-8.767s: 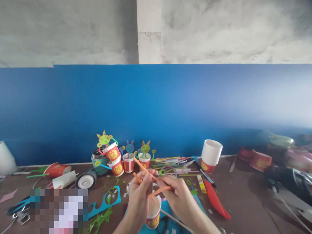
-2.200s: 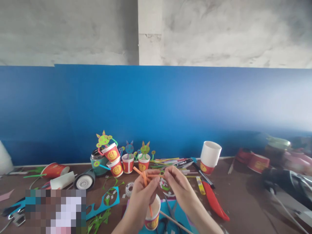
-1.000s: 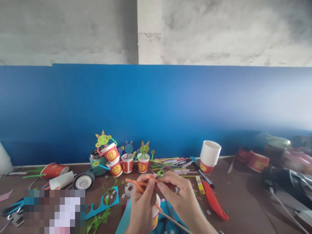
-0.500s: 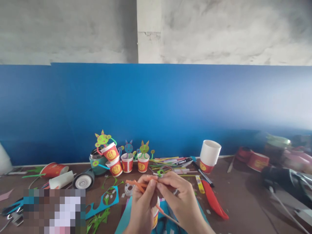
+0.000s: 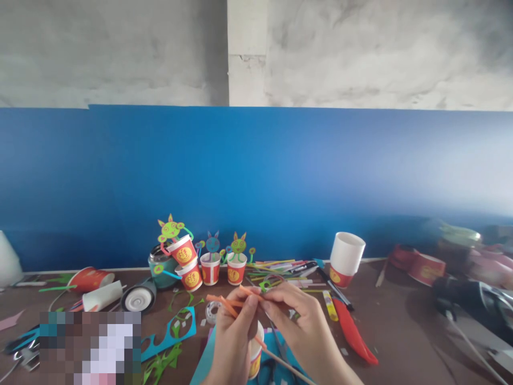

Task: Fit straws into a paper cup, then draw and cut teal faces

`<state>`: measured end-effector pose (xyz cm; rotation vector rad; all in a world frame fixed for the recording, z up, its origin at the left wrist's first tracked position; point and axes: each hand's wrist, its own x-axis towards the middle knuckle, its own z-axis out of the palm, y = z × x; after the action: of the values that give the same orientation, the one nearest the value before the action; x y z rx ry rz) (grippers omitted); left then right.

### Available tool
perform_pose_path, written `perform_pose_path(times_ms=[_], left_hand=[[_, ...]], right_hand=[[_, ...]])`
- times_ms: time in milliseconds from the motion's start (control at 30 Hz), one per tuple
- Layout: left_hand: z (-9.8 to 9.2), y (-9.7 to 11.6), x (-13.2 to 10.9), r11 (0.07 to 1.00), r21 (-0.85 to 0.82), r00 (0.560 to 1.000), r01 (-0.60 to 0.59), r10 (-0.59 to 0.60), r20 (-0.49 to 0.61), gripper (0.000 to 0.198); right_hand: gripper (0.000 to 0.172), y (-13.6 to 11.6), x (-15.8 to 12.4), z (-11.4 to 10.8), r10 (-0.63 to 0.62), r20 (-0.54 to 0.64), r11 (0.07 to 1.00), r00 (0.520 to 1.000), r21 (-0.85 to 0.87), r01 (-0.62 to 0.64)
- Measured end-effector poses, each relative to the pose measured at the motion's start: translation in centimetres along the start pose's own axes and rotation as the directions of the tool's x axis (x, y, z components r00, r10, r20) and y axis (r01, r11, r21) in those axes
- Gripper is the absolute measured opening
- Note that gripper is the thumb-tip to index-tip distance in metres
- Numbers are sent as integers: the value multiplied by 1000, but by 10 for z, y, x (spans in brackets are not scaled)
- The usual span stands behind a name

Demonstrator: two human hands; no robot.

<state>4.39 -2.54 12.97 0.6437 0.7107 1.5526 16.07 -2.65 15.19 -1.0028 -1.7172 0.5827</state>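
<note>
Okay, closest to us both hands are working low at the table edge. The left hand (image 5: 234,342) is curling shut around a bundle of orange strips (image 5: 224,303), thumb and forefinger pinching them. The right hand (image 5: 298,326) is nipping the same strips between its fingertips, with its other fingers loosely bent. The strips are sitting up in the air between the two hands, just above a small red paper cup (image 5: 254,359) that is standing on a blue sheet (image 5: 199,370).

I'd say the trick is pinching gently, close to where the strips cross, so the thin paper isn't creasing or sliding apart.

A thin stick (image 5: 282,362) is lying just beside the cup. Most of that cup is hiding behind the left hand, and I'm not making out how many strips there are or how they are joined.

Further out, a tape roll (image 5: 212,309) and a red blade-shaped thing (image 5: 355,334) are lying on the table. Beyond them, decorated cups (image 5: 210,268) and a white cup (image 5: 347,255) are lining up against the blue wall (image 5: 280,171). The left foreground is blurred out, and the right edge is going soft.
</note>
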Motion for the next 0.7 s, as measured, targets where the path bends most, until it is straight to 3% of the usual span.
perform_pose_path(times_ms=[233, 333, 500, 700], left_hand=[[-5, -19, 0, 998, -55, 1000, -20, 20, -6, 42], [-4, -14, 0, 998, -59, 1000, 12, -12, -4, 40], [-2, 0, 0, 997, -71, 999, 22, -24, -29, 40], [-4, 2, 1, 999, -32, 999, 39, -40, -24, 43]], right_hand=[[21, 3, -4, 9, -58, -68, 998, 996, 20, 59], [21, 3, -3, 9, -45, -69, 998, 997, 30, 47], [15, 0, 1, 1, 29, 31, 999, 999, 35, -30], [16, -2, 4, -3, -17, 27, 999, 999, -45, 18]])
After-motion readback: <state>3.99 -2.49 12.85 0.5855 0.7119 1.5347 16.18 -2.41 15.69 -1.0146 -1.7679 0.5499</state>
